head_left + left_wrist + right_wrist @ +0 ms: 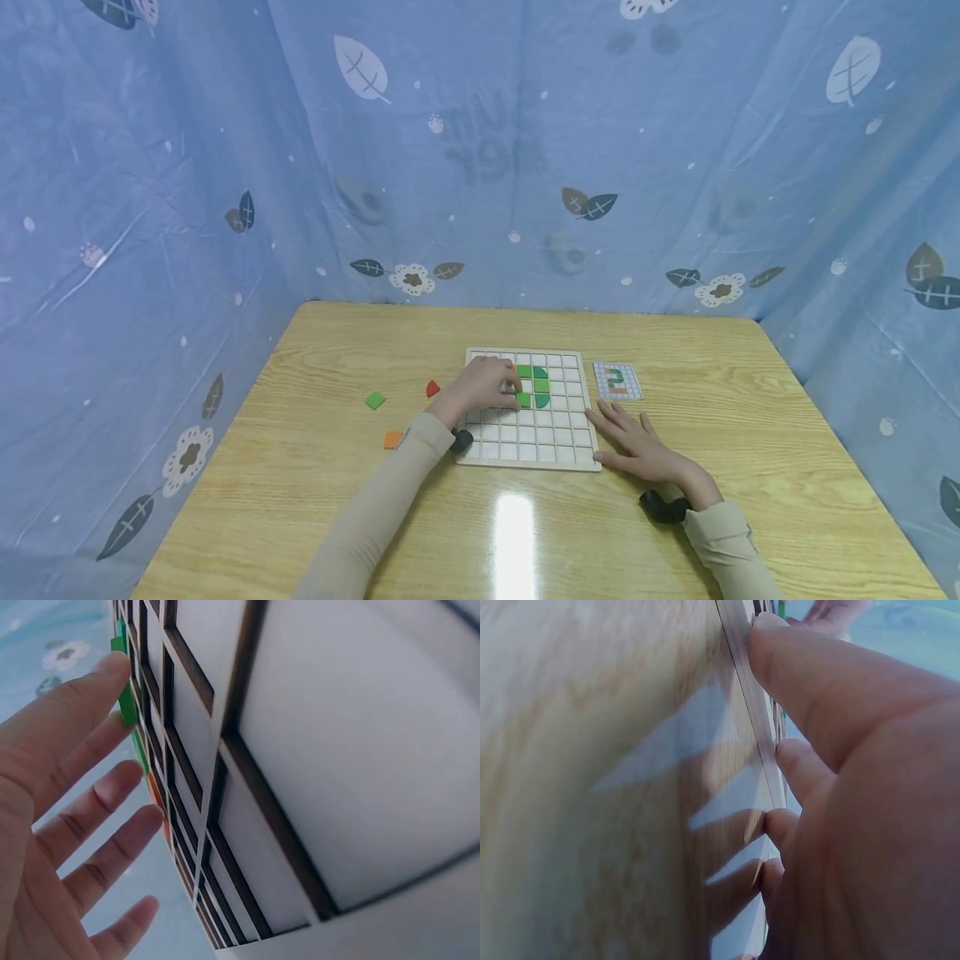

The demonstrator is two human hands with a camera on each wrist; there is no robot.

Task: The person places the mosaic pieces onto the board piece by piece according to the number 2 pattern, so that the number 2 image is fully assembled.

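My left hand (487, 383) reaches over the white gridded board (525, 454). Its thumb and index finger pinch a green square tile (126, 701) right at the grid, while the other fingers spread loosely, as the left wrist view shows. In the head view that green tile (522, 400) sits by the thumb tip. Around it lie another green square (542, 386) and dark green rounded tiles (542, 401); orange pieces (155, 791) are partly hidden behind the hand. My right hand (637, 446) rests flat on the table, its extended fingertips touching the board's right edge.
Left of the board, loose on the wooden table (600, 542), are a green square (375, 401), a red quarter-round piece (432, 388) and an orange square (392, 439). A small pattern card (617, 381) lies beyond the right hand. Blue curtain (480, 208) hangs along the back and sides.
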